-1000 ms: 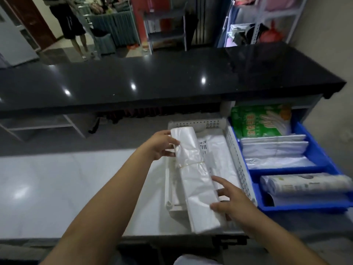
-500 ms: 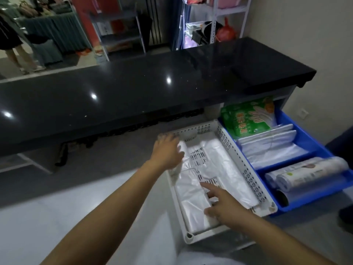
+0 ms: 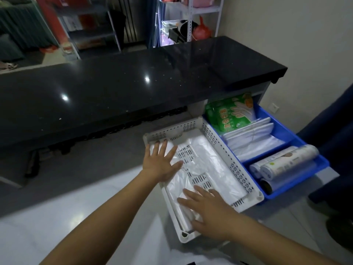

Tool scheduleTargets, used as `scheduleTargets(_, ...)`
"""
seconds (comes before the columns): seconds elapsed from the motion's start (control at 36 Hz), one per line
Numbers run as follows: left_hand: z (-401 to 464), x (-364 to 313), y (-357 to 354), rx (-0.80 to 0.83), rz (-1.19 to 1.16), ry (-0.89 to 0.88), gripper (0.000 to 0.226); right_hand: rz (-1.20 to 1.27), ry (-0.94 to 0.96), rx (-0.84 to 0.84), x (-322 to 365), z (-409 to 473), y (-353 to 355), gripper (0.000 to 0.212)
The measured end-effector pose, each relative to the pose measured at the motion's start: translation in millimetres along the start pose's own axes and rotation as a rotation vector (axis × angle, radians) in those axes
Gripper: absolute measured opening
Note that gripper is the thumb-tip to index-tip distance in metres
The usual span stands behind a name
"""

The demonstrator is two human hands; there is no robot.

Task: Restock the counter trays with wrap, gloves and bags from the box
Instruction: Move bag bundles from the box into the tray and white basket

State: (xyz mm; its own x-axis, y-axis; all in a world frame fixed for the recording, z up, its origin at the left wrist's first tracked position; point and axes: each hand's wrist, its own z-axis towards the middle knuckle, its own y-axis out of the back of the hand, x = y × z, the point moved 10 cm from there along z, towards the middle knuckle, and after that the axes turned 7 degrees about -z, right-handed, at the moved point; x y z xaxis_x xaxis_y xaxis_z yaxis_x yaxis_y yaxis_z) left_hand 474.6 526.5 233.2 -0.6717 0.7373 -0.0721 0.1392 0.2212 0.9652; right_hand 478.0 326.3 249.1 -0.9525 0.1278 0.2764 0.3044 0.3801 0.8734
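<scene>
Both flat, splayed hands, left and right, on crinkly, seemingly plastic bags.

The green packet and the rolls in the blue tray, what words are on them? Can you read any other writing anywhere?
Green packet: big yellow characters, too blurred to read.
Rolls in the blue tray: small printing and round marks on the labels, too small to read.
White tray and the plastic bags in it: no writing shows.
Black counter: no writing shows.
</scene>
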Motion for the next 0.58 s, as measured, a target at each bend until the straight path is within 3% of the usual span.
scheduleTargets(0.17, -2, 1, 4, -0.041, -0.046, -0.011, 0.077, -0.04, 0.052, -0.035, 11, -13, -1, 0.055)
scheduleTargets(0.33, -2, 6, 8, -0.042, -0.115, -0.017, 0.071, -0.037, 0.078, 0.016, 19, -23, -2, 0.08)
scheduleTargets(0.58, -58, 9, 19, -0.048, -0.423, 0.184, 0.063, -0.14, 0.229, 0.054, 23, -41, -10, 0.08)
